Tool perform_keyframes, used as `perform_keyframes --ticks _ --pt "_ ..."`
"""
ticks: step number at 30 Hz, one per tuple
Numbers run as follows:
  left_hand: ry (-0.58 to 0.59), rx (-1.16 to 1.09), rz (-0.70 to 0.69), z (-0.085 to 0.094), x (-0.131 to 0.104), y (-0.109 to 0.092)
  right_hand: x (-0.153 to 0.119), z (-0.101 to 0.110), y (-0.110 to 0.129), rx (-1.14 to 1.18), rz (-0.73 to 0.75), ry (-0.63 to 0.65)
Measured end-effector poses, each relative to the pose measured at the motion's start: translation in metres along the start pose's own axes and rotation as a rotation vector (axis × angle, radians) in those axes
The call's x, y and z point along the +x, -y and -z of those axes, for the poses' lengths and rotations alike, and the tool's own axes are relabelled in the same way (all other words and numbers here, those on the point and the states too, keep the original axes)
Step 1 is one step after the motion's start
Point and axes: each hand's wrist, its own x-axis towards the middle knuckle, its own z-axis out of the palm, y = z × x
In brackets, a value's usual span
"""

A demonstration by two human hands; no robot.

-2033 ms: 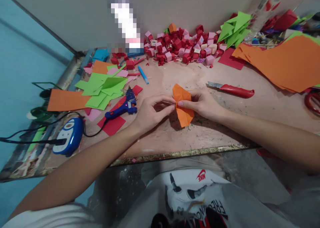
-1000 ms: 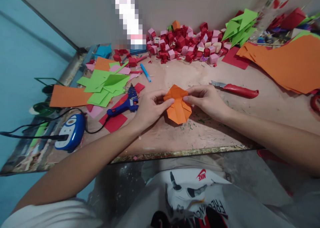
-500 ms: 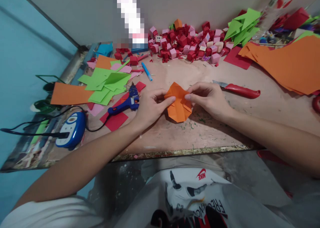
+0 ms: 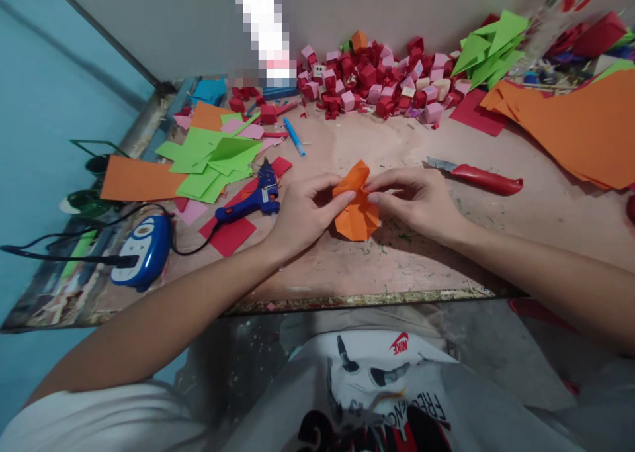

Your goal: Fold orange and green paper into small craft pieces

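Observation:
A piece of folded orange paper (image 4: 358, 222) is held between both hands above the front middle of the wooden table. My left hand (image 4: 310, 210) pinches its left side, thumb on the face turned to me. At the upper right side, my right hand (image 4: 419, 200) grips the paper between thumb and fingers. Creases cross the sheet, and its top part is bent in a peak. The fingertips behind the paper are hidden. A blue glue gun (image 4: 253, 197) lies just left of my left hand. Beyond my right hand is a red-handled knife (image 4: 489, 179).
Small red and pink paper cubes (image 4: 370, 81) are heaped along the back. Green paper pieces (image 4: 213, 161) lie at left, near a blue power strip (image 4: 143, 250) with a black cord. Orange sheets (image 4: 570, 131) are stacked at right. A blue pen (image 4: 294, 137) lies behind my hands.
The right side of the orange paper has been drawn inward, so the sheet looks narrower and more folded at the top. My right hand has shifted slightly. The view has tilted a little.

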Motion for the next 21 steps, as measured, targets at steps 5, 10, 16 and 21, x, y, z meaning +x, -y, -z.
perform_keyframes --ticks 5,10,16,21 --pt "0.044 -0.012 -0.032 -0.0013 -0.0006 0.0004 -0.0002 -0.0005 0.0044 0.05 -0.064 0.006" --pt "0.072 -0.04 -0.016 -0.0037 -0.002 -0.0013 -0.0008 -0.0021 0.0035 0.128 -0.142 -0.007" --pt "0.044 -0.037 -0.045 -0.0053 -0.002 -0.0028 -0.0012 -0.0035 0.004 0.244 -0.186 0.043" --pt "-0.004 -0.032 -0.105 -0.0052 -0.0013 -0.0029 -0.0002 -0.0028 0.0037 0.371 -0.236 0.041"
